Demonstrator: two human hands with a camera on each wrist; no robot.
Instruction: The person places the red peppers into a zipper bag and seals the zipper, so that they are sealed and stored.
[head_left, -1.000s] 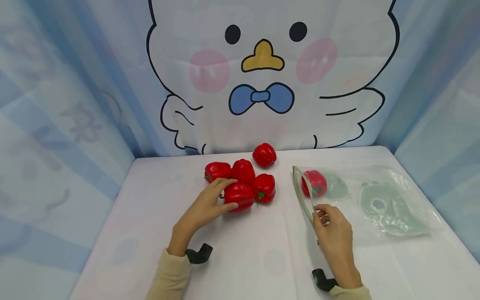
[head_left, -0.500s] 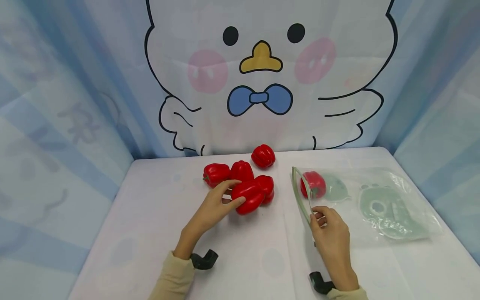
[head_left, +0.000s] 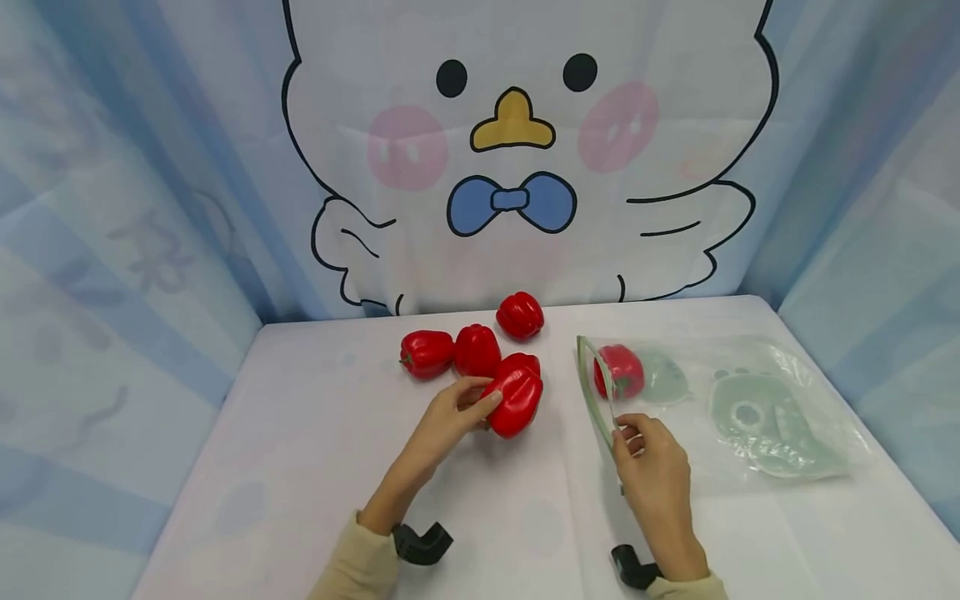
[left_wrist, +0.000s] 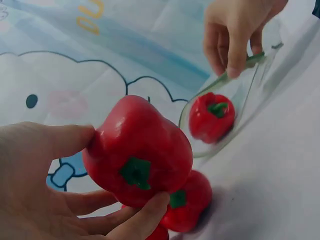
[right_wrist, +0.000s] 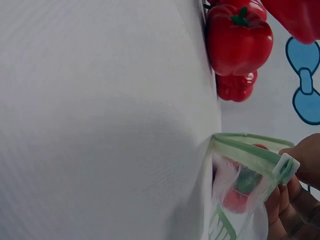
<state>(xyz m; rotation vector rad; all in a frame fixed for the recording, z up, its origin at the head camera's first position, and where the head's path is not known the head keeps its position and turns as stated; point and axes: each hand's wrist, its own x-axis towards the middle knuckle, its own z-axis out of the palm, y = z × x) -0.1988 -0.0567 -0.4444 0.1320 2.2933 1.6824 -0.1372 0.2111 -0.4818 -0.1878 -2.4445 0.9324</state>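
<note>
A red bell pepper [head_left: 517, 403] with a green stem is gripped between the thumb and fingers of my left hand [head_left: 441, 425]. In the left wrist view, this pepper [left_wrist: 137, 150] appears raised with its stem side facing the camera. My right hand [head_left: 658, 483] pinches the rim of a clear zip bag [head_left: 787, 425] with green print, at a white slider [right_wrist: 286, 169] visible in the right wrist view. The bag's mouth gapes toward the left. Inside, near that mouth, lies another red bell pepper [head_left: 624, 372].
Left of the bag, bell peppers rest on the white table [head_left: 300, 467]: one at the left [head_left: 426, 353], a middle pepper [head_left: 477, 350] and a back pepper [head_left: 520, 316]. Another pepper [left_wrist: 192, 205] is partly hidden behind the held one. A printed curtain [head_left: 517, 258] stands behind.
My left hand has lifted the front bell pepper off the group and moved it rightward, tilting it more upright. My right hand keeps holding the bag's rim in about the same place.
</note>
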